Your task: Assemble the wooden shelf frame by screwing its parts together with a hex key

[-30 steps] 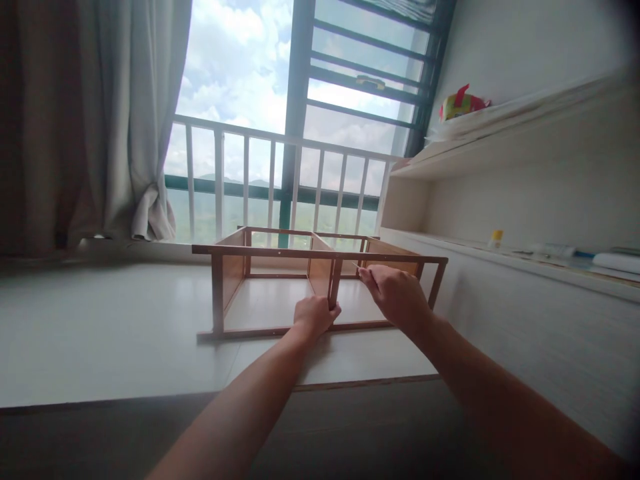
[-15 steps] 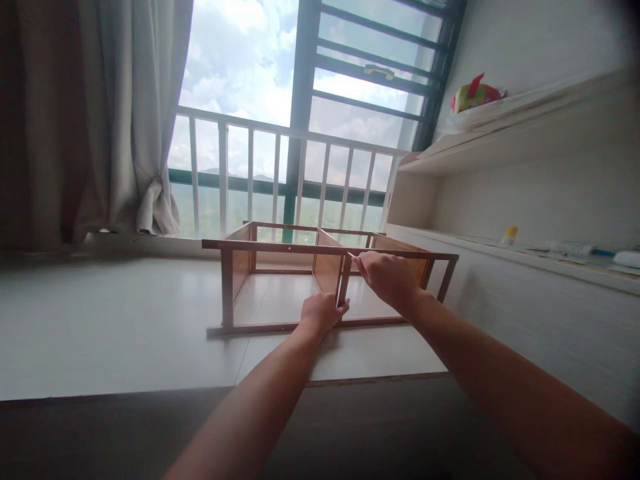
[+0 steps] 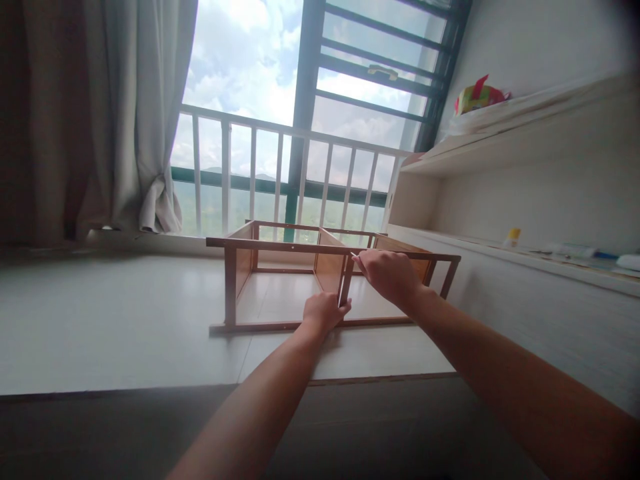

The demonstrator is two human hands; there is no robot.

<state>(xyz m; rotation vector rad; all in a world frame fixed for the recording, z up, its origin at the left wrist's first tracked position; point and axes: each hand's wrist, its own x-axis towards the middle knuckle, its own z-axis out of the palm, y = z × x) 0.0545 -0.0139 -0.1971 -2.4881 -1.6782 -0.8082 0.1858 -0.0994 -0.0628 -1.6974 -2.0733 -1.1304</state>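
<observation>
A brown wooden shelf rack [image 3: 290,247] lies on its side on a white ledge, its shelf boards standing upright between the rails. My left hand [image 3: 323,310] is closed around the middle crosspiece and shelf edge, low at the front of the rack. Above it and to the right, my right hand [image 3: 387,272] is closed at the upper front rail, by the joint with that crosspiece. From its fingertips pokes the pale end of a small thin tool [image 3: 355,255], touching or very close to the rail. The rest of the tool is hidden in the hand.
The white ledge [image 3: 125,320] ends at a front edge near me. Behind stand a white railing [image 3: 253,173] and a window. A grey curtain [image 3: 145,120] hangs at left. At right, a white shelf unit [image 3: 500,150] holds a yellow-capped item [image 3: 513,235] and a red-green packet [image 3: 480,97].
The whole view has shifted slightly, so the rack and hands appear a little further right. Both hands keep their hold in the same places on the rack.
</observation>
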